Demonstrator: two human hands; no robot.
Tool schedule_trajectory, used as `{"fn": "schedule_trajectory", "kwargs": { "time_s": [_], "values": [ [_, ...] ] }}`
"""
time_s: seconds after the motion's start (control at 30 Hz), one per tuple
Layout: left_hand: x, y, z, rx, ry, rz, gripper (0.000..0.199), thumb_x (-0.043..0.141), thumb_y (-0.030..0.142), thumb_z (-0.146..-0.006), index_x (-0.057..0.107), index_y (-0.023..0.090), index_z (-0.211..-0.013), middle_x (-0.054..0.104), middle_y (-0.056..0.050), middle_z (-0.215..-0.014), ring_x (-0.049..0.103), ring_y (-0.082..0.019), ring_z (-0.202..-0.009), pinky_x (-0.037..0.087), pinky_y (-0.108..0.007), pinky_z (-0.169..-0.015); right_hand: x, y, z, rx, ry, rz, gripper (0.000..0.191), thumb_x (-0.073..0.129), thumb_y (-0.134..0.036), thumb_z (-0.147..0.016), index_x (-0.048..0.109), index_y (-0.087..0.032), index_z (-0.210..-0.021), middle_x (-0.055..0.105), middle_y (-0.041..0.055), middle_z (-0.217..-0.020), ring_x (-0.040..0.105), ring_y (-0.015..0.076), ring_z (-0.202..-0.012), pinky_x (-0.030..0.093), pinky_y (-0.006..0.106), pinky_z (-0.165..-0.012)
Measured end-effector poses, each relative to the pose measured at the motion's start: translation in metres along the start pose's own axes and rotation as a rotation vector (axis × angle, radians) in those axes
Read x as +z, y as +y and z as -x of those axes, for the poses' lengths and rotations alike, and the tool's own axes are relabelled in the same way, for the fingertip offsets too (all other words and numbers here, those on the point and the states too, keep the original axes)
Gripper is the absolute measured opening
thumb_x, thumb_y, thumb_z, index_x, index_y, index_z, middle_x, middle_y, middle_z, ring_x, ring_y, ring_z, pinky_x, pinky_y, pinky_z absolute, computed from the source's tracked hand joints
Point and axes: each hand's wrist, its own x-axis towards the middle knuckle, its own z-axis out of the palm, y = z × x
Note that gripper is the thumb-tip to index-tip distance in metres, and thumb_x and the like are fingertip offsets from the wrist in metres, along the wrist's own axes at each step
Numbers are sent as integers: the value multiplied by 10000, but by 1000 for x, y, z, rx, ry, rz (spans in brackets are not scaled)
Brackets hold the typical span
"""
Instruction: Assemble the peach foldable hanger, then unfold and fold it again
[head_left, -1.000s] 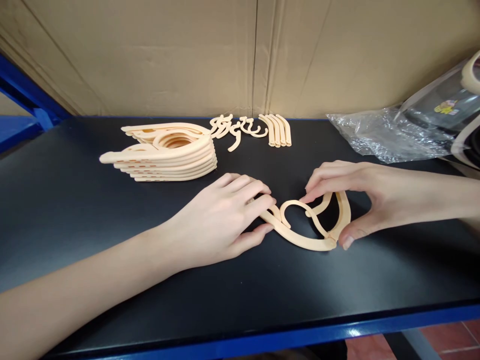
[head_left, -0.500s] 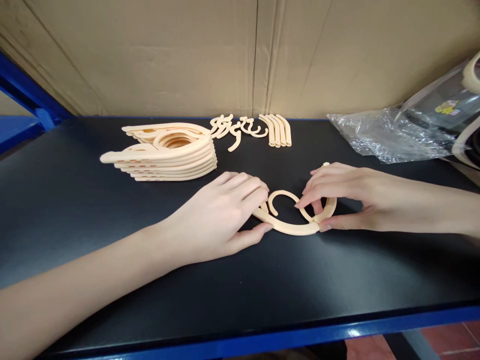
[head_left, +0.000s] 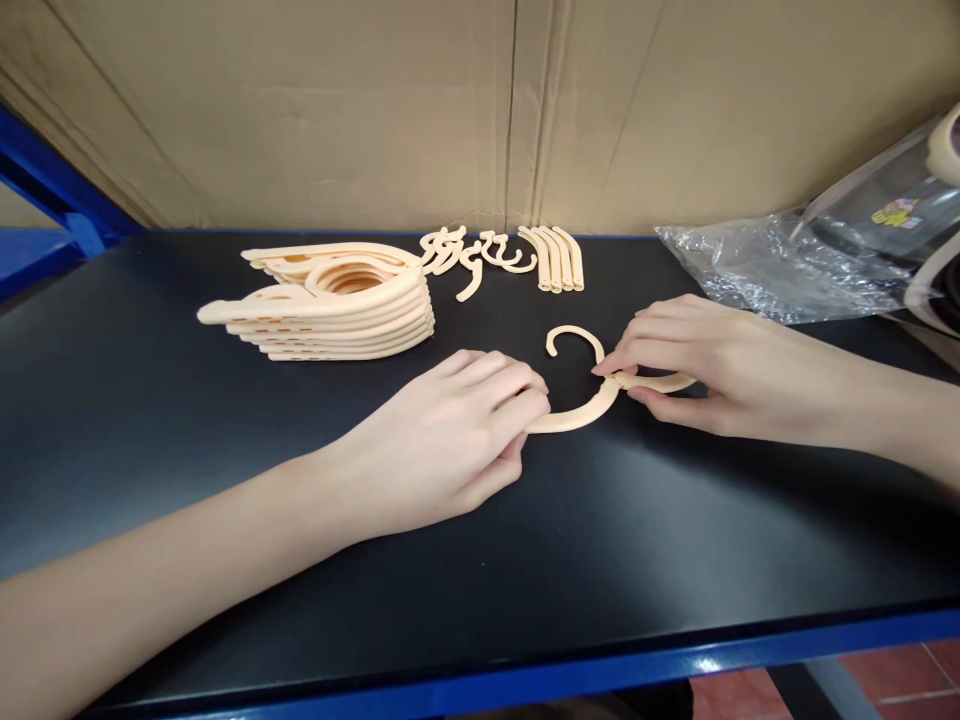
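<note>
A cream plastic folding hanger (head_left: pixel 576 416) lies low over the black tabletop between my hands. My left hand (head_left: pixel 469 440) is closed around its left arm, whose end is hidden under my fingers. My right hand (head_left: pixel 694 365) pinches it by the centre joint, where the two arms and the hook meet. The curved hook (head_left: pixel 577 335) points up and left, away from me. Part of the right arm (head_left: pixel 660 383) shows between my right thumb and fingers.
A stack of folded cream hangers (head_left: pixel 330 315) stands at the back left. Several loose hooks (head_left: pixel 469 262) and curved arm pieces (head_left: pixel 555 260) lie along the cardboard wall (head_left: pixel 360 120). A crumpled clear plastic bag (head_left: pixel 780 270) is at the right. A blue frame edge (head_left: pixel 570 676) runs along the front.
The hanger's centre joint has moved away from me and slightly left. Its right arm has swung outward, opening away from the hook, and the hook has tipped upward. My right hand has shifted with it.
</note>
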Motion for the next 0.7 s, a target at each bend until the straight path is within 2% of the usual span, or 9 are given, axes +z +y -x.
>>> {"fn": "schedule_trajectory", "kwargs": {
  "time_s": [0.13,0.27,0.43,0.53,0.7],
  "values": [
    [0,0,0,13,14,-11,217,524,128,-1020,695,132,-1152,723,-93,-1217,658,-237,-1068,498,-361,-931,1,-3,0,-15,-20,-114,295,532,-166,-971,702,-268,-1190,732,43,-1059,646,222,-980,456,367,-896],
    [-1,0,1,23,12,-18,221,515,130,-1029,693,128,-1162,713,-103,-1248,654,-250,-1098,494,-372,-963,2,-8,-2,-19,-13,-194,352,462,-116,-993,709,-266,-1194,737,45,-1102,648,212,-1019,479,348,-884],
    [-1,0,1,23,2,-34,230,498,142,-1045,698,128,-1159,714,-107,-1246,656,-254,-1077,495,-384,-946,6,-8,-1,95,73,17,253,494,-245,-1037,707,-236,-1172,724,71,-1074,660,231,-928,481,368,-821],
    [-2,0,1,26,-7,-27,238,492,145,-1049,698,122,-1166,718,-111,-1234,660,-261,-1091,501,-391,-949,8,-5,0,174,66,125,283,452,-335,-1059,700,-229,-1146,728,70,-995,675,247,-879,481,380,-773],
    [-2,0,0,21,-13,-22,243,491,125,-1044,696,124,-1174,713,-106,-1256,657,-262,-1101,509,-396,-964,10,-3,0,192,49,114,292,429,-365,-1076,671,-233,-1172,727,76,-1054,690,241,-908,501,371,-766]
  ]
}}
